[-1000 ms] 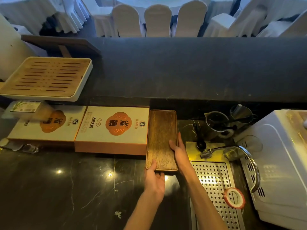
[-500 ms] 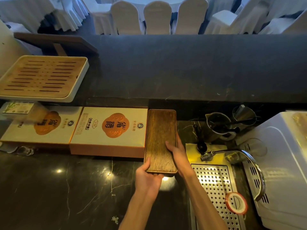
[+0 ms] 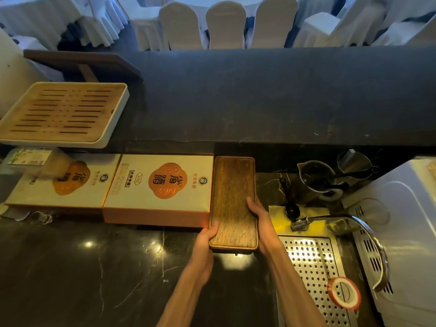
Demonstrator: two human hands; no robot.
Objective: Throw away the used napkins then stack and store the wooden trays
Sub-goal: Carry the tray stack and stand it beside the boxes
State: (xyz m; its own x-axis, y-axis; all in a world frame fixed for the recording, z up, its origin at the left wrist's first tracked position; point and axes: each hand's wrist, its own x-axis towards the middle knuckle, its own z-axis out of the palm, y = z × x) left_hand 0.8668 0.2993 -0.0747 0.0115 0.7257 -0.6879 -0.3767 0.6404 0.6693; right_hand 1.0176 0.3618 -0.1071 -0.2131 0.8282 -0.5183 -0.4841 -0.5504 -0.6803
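A long dark wooden tray [image 3: 232, 192] lies lengthwise on the black marble counter, squeezed between an orange-and-cream gift box and the sink. It looks like a stack, with a second edge showing under its near end. My left hand [image 3: 207, 239] grips the near left corner, thumb on top. My right hand [image 3: 262, 220] holds the right long edge, fingers over the rim. No napkins are in sight.
Two gift boxes [image 3: 160, 187] sit left of the tray. A slatted tea tray [image 3: 63, 112] rests on the raised ledge at left. At right are a perforated sink drain [image 3: 313, 274], a tap [image 3: 335, 219], a tape roll [image 3: 345, 292], steel jugs [image 3: 316, 175] and a white appliance [image 3: 405, 232].
My left hand has slid from the tray's near end to its near left corner. The right hand stays on the right edge. The tray sits in nearly the same spot.
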